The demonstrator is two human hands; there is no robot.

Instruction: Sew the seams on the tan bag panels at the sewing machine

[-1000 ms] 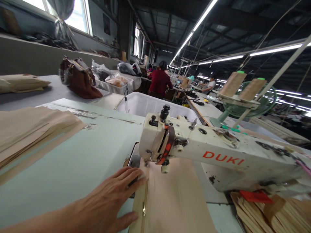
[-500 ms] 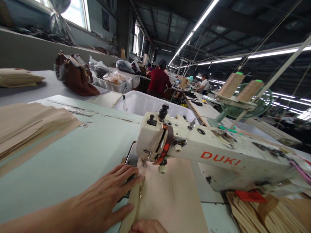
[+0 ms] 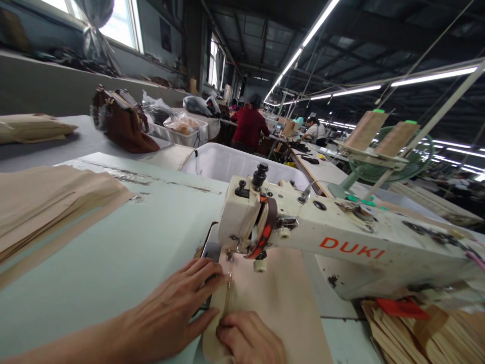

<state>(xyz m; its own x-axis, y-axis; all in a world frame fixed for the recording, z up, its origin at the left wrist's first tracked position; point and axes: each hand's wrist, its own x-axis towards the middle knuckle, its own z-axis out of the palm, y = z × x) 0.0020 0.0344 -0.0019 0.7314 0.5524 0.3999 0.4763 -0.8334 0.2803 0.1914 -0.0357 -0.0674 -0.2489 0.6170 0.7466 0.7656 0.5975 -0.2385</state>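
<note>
A beige fabric panel (image 3: 282, 298) lies under the head of a white sewing machine (image 3: 242, 217). Along its left part runs a narrow zipper (image 3: 228, 296), with a small metal piece on it. My left hand (image 3: 176, 303) rests on the panel's left edge, fingers stretched out and lying flat, their tips close to the needle area. Lower down, my right hand (image 3: 252, 336) has its fingers bent and pressed together at the zipper's near end, pinching the fabric there. The presser foot (image 3: 229, 255) stands over the zipper line, partly hidden by the machine head.
Stacked beige pieces (image 3: 49, 207) lie on the left of the pale green table (image 3: 162, 222). More beige pieces (image 3: 401, 328) sit at lower right. Behind the machine are a white bin (image 3: 215, 156), thread cones (image 3: 366, 131) and a brown handbag (image 3: 125, 126). A person in red (image 3: 250, 126) sits farther back.
My right hand has come farther up into view along the zipper. The fabric and its metal piece have moved forward toward the needle. The view has shifted slightly.
</note>
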